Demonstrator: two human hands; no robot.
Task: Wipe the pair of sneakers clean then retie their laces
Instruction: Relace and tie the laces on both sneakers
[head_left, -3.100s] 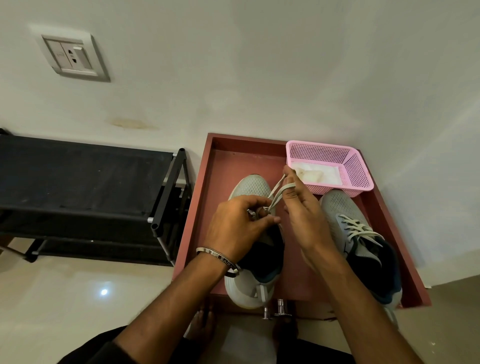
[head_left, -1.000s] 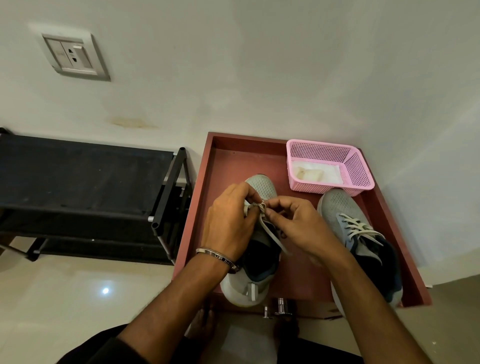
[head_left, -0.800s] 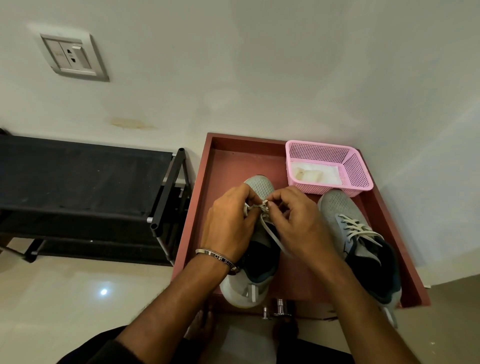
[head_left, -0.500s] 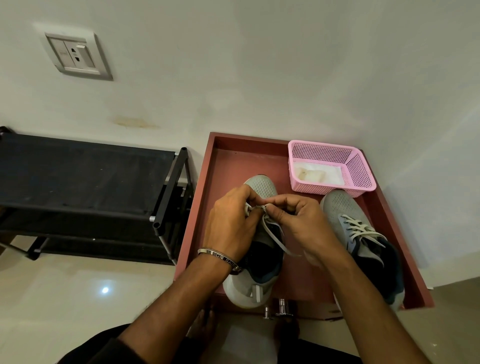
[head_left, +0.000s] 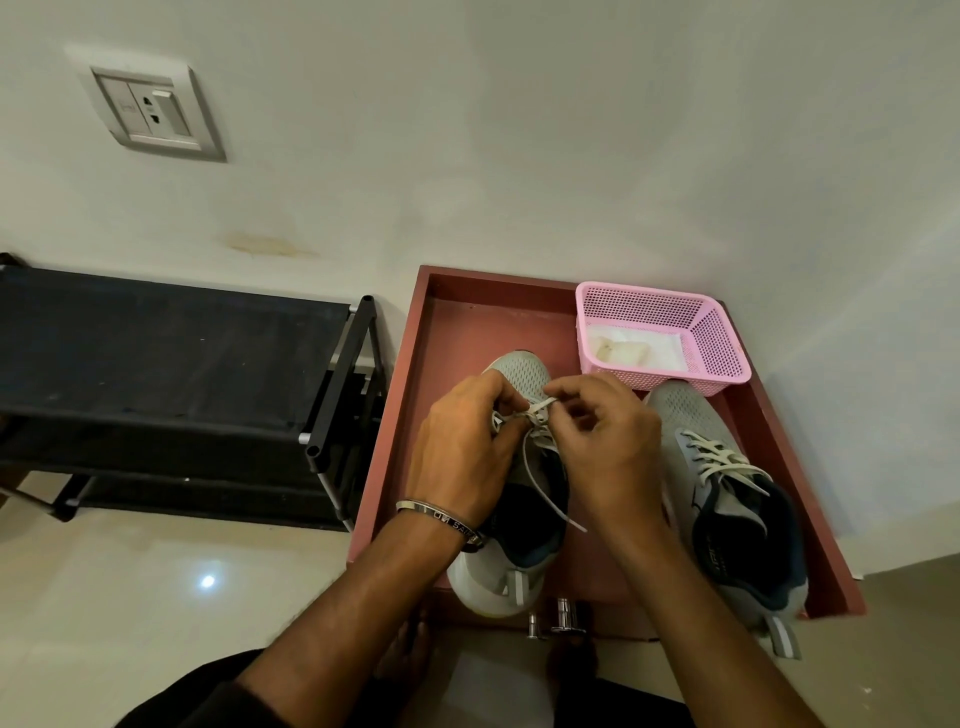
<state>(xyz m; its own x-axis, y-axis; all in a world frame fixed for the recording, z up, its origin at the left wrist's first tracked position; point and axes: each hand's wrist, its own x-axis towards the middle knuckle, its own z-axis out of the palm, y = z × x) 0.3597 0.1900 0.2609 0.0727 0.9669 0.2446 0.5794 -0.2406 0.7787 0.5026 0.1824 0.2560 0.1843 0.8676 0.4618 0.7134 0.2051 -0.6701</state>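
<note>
White laces (head_left: 537, 415) are being pinched by both hands, left hand (head_left: 462, 452) and right hand (head_left: 602, 441), over the left sneaker (head_left: 519, 371). The right sneaker (head_left: 727, 483) is being left beside it in the red tray (head_left: 410, 389).

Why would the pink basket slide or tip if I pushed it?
The pink basket looks like thin mesh plastic holding only a pale cloth, so it is probably light. It would likely slide easily on the smooth red tray. Its broad flat base makes tipping unlikely.

Basket (head_left: 722, 358) and wall (head_left: 519, 156) behind sneakers (head_left: 519, 369)
</note>
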